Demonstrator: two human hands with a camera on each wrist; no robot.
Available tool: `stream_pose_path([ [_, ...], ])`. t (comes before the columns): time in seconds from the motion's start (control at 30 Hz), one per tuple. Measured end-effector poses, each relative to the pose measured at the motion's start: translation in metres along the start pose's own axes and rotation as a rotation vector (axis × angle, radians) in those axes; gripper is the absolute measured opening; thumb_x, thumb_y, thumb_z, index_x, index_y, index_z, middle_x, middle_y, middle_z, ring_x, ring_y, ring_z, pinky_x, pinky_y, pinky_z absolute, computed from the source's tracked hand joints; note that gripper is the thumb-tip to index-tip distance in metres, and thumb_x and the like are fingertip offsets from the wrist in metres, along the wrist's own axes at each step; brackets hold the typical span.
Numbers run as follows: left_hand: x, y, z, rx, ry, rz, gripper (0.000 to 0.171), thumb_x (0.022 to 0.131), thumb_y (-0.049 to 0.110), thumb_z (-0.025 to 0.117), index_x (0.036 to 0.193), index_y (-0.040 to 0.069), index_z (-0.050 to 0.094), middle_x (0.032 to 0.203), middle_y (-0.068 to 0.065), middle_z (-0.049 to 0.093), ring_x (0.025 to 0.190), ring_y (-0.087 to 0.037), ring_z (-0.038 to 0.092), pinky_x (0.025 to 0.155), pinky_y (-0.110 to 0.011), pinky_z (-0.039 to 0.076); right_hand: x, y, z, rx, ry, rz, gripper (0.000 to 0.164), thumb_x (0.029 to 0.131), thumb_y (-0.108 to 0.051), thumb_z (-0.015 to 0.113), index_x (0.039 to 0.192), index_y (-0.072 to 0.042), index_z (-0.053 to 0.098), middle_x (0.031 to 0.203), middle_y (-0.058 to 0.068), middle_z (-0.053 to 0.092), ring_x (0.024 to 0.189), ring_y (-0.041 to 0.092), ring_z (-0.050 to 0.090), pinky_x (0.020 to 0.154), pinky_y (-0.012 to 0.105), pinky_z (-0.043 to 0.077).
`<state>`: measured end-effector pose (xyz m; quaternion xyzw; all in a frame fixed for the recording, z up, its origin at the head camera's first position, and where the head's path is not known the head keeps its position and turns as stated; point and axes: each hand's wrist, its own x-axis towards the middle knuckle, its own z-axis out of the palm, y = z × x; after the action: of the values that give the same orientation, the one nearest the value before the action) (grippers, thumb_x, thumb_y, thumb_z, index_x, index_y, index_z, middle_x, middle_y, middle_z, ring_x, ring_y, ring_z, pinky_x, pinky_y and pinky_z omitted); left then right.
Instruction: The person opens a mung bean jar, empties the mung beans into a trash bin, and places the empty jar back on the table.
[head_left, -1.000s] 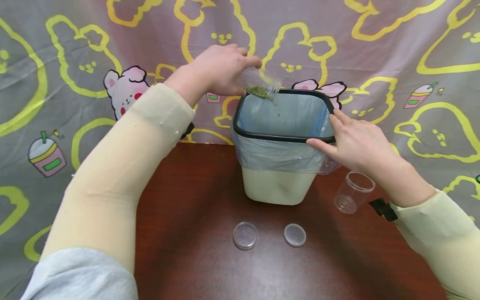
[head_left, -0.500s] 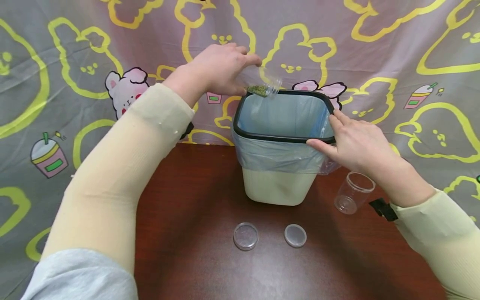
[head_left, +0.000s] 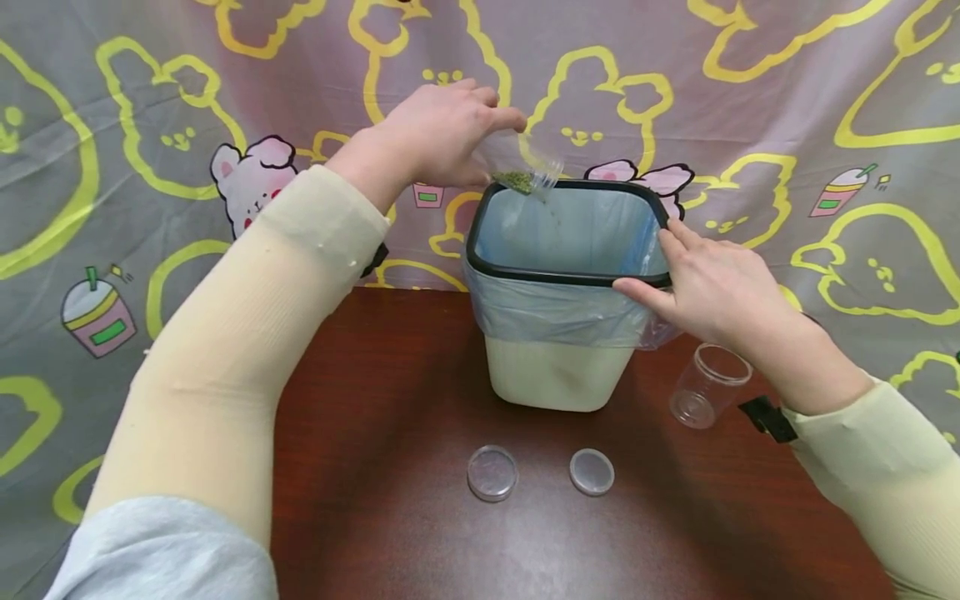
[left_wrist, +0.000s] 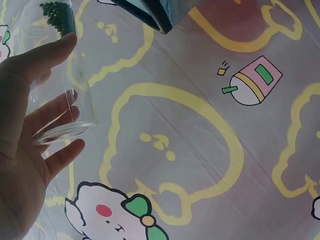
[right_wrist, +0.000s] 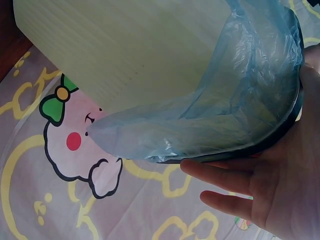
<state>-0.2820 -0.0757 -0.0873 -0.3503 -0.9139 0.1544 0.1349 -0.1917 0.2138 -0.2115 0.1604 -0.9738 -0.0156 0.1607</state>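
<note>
My left hand [head_left: 446,137] grips a clear plastic jar [head_left: 551,171] tipped sideways, its mouth over the back left of the trash bin [head_left: 558,375]. Small green grains, like mung beans [head_left: 513,182], lie along the jar's lower side, and a few drop from its mouth. In the left wrist view, thumb and fingers wrap the jar, with beans [left_wrist: 59,19] at the far end. The bin has a black rim and a blue liner bag [head_left: 555,312] folded over it. My right hand [head_left: 723,287] rests at the rim's front right corner, fingers extended along the outside in the right wrist view.
A second clear jar [head_left: 708,387] stands uncapped right of the bin, below my right wrist. Two round clear lids [head_left: 492,473] lie on the dark wooden table [head_left: 390,517] in front. A cartoon-printed cloth [head_left: 180,83] hangs close behind the bin.
Grains fell from the jar a second ago, nearly stopped at half a second, and fall again now. My left hand has shifted very slightly; my right hand stays on the rim.
</note>
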Motion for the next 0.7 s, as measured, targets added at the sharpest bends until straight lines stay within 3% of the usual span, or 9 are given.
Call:
stream_pose_path([
  [0.33, -0.0037, 0.001, -0.0007, -0.008, 0.053, -0.005, 0.065, 0.089, 0.02, 0.067, 0.148, 0.018, 0.041, 0.134, -0.015, 0.049, 0.124, -0.034, 0.04, 0.095, -0.052, 0.042, -0.0019, 0.0003, 0.0011, 0.001, 0.006, -0.008, 0.088, 0.092, -0.066, 0.045, 0.133, 0.011, 0.044, 0.143, 0.027, 0.038, 0.111, 0.05, 0.05, 0.078, 0.062, 0.043],
  [0.7, -0.0049, -0.0007, -0.0016, 0.008, 0.084, 0.012, 0.063, 0.088, 0.011, 0.065, 0.147, 0.017, 0.043, 0.132, -0.016, 0.048, 0.124, -0.034, 0.038, 0.091, -0.053, 0.044, -0.0017, 0.0001, -0.0001, -0.006, 0.007, -0.017, 0.087, 0.092, -0.067, 0.045, 0.131, 0.011, 0.045, 0.143, 0.03, 0.037, 0.117, 0.049, 0.048, 0.079, 0.062, 0.043],
])
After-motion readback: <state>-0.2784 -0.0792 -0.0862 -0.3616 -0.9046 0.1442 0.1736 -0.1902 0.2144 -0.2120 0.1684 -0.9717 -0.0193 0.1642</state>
